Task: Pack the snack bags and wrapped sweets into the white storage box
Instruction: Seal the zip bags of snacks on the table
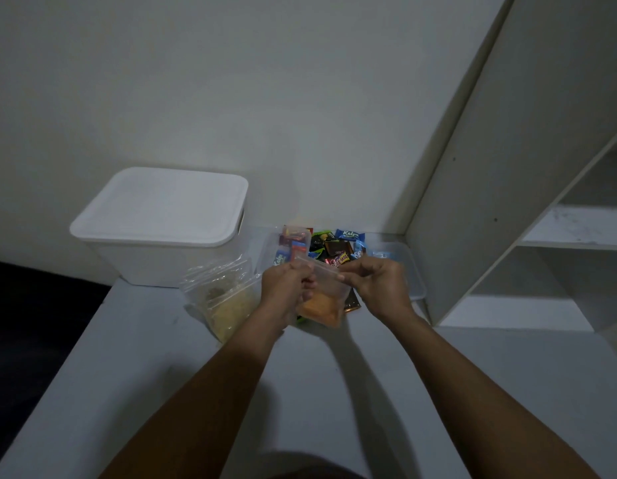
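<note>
A clear zip bag of orange snacks [322, 307] hangs between my hands above the grey table. My left hand [288, 288] pinches its top edge on the left, and my right hand [376, 288] pinches the same edge on the right. The white storage box [162, 226] stands at the back left with its lid on. Beside it lies a clear bag of yellow snacks [224, 299]. Behind my hands, several wrapped sweets [334, 248] are heaped in a clear shallow tray [416, 274], partly hidden by my fingers.
The grey table [196, 375] drops off along its left edge into a dark area. A white shelf unit [542, 236] stands at the right, close to the tray. A pale wall rises right behind the box and the sweets.
</note>
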{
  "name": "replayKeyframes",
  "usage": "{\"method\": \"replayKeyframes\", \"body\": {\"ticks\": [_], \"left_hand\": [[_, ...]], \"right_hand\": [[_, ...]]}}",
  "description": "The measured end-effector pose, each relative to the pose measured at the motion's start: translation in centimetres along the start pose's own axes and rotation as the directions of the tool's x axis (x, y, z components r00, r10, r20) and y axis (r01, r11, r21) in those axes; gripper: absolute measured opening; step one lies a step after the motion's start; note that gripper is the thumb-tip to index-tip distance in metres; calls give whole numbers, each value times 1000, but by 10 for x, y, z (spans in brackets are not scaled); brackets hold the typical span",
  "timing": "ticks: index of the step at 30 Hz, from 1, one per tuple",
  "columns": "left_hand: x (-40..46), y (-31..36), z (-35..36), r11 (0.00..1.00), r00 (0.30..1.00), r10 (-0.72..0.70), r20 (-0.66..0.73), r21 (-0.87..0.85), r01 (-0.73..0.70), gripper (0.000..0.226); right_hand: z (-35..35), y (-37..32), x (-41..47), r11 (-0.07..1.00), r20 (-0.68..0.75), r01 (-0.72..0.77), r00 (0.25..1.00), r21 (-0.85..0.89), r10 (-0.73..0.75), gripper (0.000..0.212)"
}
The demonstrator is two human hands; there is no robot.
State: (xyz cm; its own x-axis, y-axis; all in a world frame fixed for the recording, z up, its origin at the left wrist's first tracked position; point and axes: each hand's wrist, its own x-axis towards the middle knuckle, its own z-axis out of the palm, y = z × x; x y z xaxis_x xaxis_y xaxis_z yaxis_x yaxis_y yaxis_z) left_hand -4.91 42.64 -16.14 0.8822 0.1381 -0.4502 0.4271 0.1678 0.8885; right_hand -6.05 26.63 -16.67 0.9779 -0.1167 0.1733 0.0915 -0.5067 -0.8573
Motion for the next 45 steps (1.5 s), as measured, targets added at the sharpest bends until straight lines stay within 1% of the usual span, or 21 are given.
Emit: {"method": "replayKeyframes", "body": {"ticks": [3, 11, 14, 16, 21, 23, 24, 26, 29, 33, 34, 36, 37, 38, 39, 40, 42, 44, 45], "left_hand": [[-1, -4, -2, 999, 1000, -21, 8, -26, 21, 26], [1, -10, -8, 997, 998, -66, 12, -45, 66, 23], [0, -12, -10, 997, 997, -70, 19, -26, 70, 21], [0, -13, -11, 997, 997, -81, 12, -16, 82, 20], [2, -21, -17, 995, 995, -98, 25, -15, 98, 20], [0, -22, -17, 996, 996, -91, 25, 3, 91, 17], [-1, -23, -17, 996, 996, -88, 26, 10, 87, 16], [-3, -23, -18, 996, 996, -83, 30, 40, 82, 15], [-5, -23, -19, 995, 998, -56, 20, 85, 54, 17], [-8, -26, -24, 993, 1000, -23, -3, 117, 24, 13], [-10, -27, -27, 991, 1000, -4, -22, 137, 7, 9], [-12, -34, -36, 969, 992, 95, -84, 237, -73, 5], [-13, -37, -42, 945, 983, 152, -103, 307, -114, 10], [-14, -41, -47, 921, 977, 186, -109, 366, -135, 19], [-14, -45, -51, 906, 976, 196, -91, 397, -145, 27], [-13, -50, -55, 900, 980, 190, -58, 409, -151, 30], [-10, -61, -62, 902, 983, 181, -28, 403, -154, 23], [-9, -71, -69, 921, 981, 182, -69, 362, -146, 9], [-10, -73, -73, 931, 979, 178, -99, 338, -135, 9]], "right_hand": [[1, 0, -4, 998, 14, 63, 998, -17, -63, 11], [7, 2, -10, 997, 55, 69, 996, 46, -71, 12], [9, 1, -13, 995, 83, 86, 992, 57, -90, 12], [12, 2, -14, 995, 112, 72, 990, 75, -81, 13], [13, 1, -14, 990, 231, -28, 973, 135, -4, 19], [14, 2, -13, 992, 236, -39, 972, 118, 10, 11], [16, 3, -12, 995, 235, -41, 972, 88, 20, 7], [19, 5, -9, 999, 242, -46, 969, -4, 46, 8], [23, 7, -6, 993, 268, -11, 963, -120, 43, 15], [26, 7, -5, 983, 299, 54, 954, -177, 2, 14], [27, 6, -4, 982, 313, 60, 950, -181, 0, 14], [26, 1, -2, 982, 352, 69, 936, -178, -2, 14], [25, -1, 0, 981, 383, 75, 924, -178, -1, 15], [24, -4, 2, 980, 422, 81, 907, -180, 3, 15], [24, -6, 4, 981, 463, 82, 886, -177, 9, 15], [24, -8, 7, 982, 498, 84, 867, -172, 13, 15], [28, -12, 11, 982, 534, 94, 846, -163, 8, 11], [37, -13, 14, 979, 520, 102, 854, -177, 5, 10], [43, -13, 14, 978, 502, 99, 865, -183, 6, 12]]}}
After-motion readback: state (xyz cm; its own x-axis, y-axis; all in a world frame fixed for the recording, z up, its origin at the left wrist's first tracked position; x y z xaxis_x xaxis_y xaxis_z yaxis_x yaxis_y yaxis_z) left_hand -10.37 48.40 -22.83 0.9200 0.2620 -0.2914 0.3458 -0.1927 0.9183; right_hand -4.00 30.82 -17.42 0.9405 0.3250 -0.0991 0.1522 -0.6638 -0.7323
